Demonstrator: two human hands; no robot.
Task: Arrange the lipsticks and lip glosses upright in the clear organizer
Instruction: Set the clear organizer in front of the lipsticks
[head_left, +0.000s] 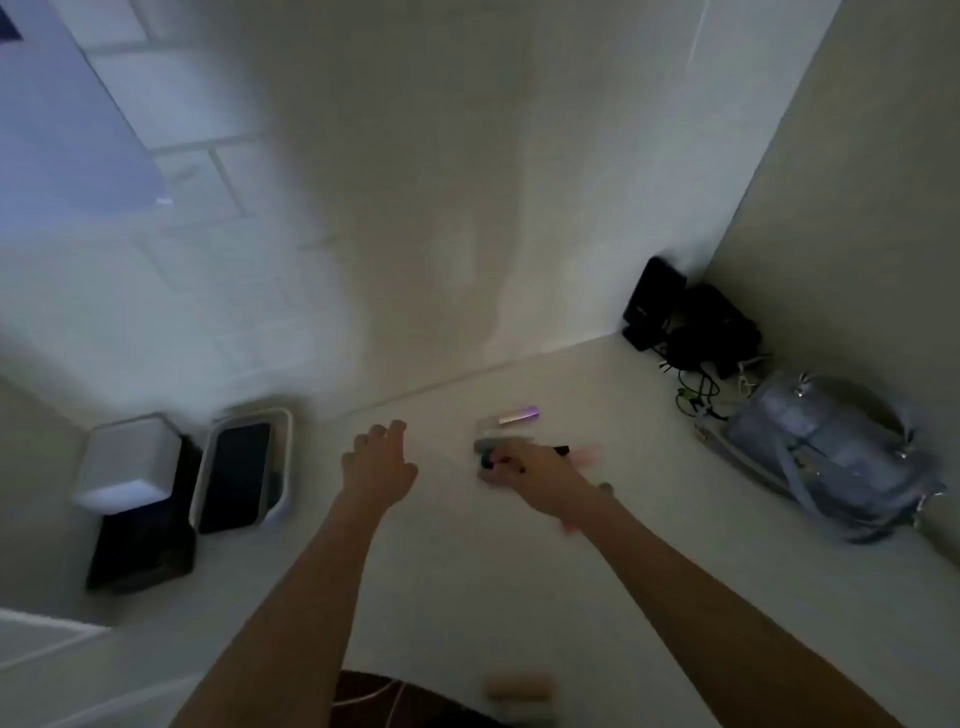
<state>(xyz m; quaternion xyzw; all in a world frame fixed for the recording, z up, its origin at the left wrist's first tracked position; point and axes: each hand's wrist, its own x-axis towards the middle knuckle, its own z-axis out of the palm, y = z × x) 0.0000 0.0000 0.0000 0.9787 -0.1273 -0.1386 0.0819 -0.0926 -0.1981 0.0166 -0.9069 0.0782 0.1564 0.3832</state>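
Nearest the lens, at the bottom edge, sits a blurred tan object (517, 688) beside a dark patterned cloth (395, 699); neither can be made out further. Both bare forearms reach forward over the white counter (649, 597).

Left hand (378, 460) hangs palm down, its fingers (395, 428) loosely bent and holding nothing, apart from any object. Right hand (530, 470) is curled over a small cluster of lip products (493, 451) lying on the counter; its fingers grip dark and teal pieces, though motion blur hides exactly which ones and how many. A black tube tip (561, 450) sticks out just past the knuckles, with a pink smear beside it.

Just beyond the right fingers lies a lilac-and-silver lipstick (514, 417), on its side, close to the wall. A clear shape next to it may be the organizer, but I cannot tell.

Well left of the left fingers stands a white tray (241, 470) holding a dark phone, then a white box (127, 465) on a black base. Far right of the right fingers rest a grey bag (826, 457), tangled cables (698, 392) and black speakers (652, 304) in the corner.
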